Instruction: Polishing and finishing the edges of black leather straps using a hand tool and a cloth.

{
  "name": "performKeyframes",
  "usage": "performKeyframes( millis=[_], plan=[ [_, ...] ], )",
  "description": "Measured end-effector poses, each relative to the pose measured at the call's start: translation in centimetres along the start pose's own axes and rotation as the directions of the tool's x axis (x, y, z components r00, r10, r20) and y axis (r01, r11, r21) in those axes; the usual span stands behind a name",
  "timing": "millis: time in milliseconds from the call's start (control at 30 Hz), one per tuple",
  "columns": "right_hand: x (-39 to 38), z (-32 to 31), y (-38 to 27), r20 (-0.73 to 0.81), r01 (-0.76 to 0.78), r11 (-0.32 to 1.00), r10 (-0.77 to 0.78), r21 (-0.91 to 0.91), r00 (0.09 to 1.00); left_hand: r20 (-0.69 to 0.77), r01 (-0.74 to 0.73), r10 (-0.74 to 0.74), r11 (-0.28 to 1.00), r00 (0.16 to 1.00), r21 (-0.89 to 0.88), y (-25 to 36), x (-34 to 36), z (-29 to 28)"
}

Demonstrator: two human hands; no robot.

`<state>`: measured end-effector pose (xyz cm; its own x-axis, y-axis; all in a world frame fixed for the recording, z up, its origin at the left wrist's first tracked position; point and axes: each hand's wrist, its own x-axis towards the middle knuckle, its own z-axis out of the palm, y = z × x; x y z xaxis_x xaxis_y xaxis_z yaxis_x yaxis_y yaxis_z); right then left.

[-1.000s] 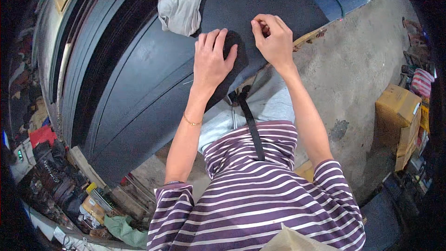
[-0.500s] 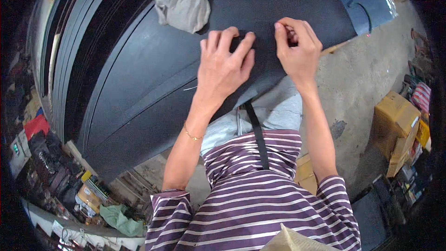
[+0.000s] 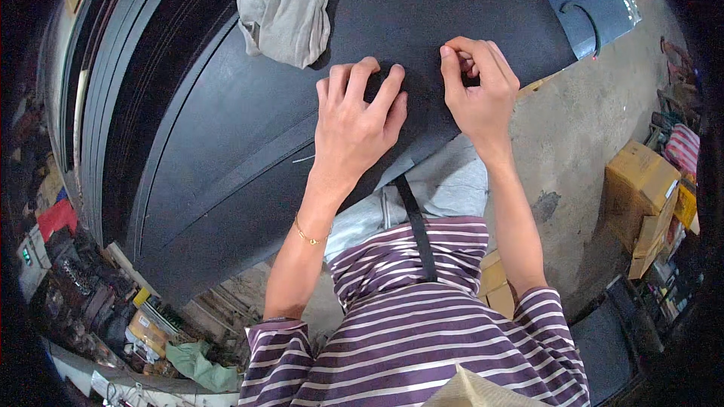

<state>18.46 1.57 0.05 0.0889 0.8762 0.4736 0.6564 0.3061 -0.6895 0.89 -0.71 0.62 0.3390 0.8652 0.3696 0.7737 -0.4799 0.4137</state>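
Note:
My left hand (image 3: 360,111) rests palm down on the black sheet (image 3: 196,117), its bent fingers spread apart and the fingertips touching the dark surface. To its right, my right hand (image 3: 481,90) pinches thumb and forefinger together near the sheet's edge. Whatever may be between those fingertips is too small or dark to make out. Beyond the left hand lies a crumpled pale grey cloth (image 3: 286,13). A narrow black strip (image 3: 260,152) runs along the sheet toward my left hand, with a short white thread (image 3: 303,159) beside it.
Curved dark sheets (image 3: 124,98) stand layered at the left. A blue sheet (image 3: 577,0) with a dark green cord (image 3: 592,22) lies far right. Cardboard boxes (image 3: 641,181) stand on the concrete floor to the right. Clutter and a green cloth (image 3: 200,365) lie lower left.
The view has shifted slightly, so the cloth and both hands appear a little lower and further left. The hands keep nearly the same pose.

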Motion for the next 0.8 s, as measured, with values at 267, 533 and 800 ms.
performKeyframes(
  millis=[267,533,800],
  plan=[
    [0.05,-0.06,0.03,0.005,0.020,1.000,-0.020,-0.009,1.000,-0.035,0.015,-0.016,0.999,0.999,-0.040,-0.34,-0.28,0.24],
    [0.02,0.06,0.26,-0.001,0.032,0.999,-0.032,-0.004,0.999,0.033,0.017,-0.018,1.000,0.999,0.004,-0.07,0.00,-0.12],
    [0.24,0.06,0.01,0.005,0.028,1.000,-0.027,-0.013,1.000,0.044,0.045,-0.044,0.999,0.998,-0.030,-0.32,0.20,-0.07]
  ],
)
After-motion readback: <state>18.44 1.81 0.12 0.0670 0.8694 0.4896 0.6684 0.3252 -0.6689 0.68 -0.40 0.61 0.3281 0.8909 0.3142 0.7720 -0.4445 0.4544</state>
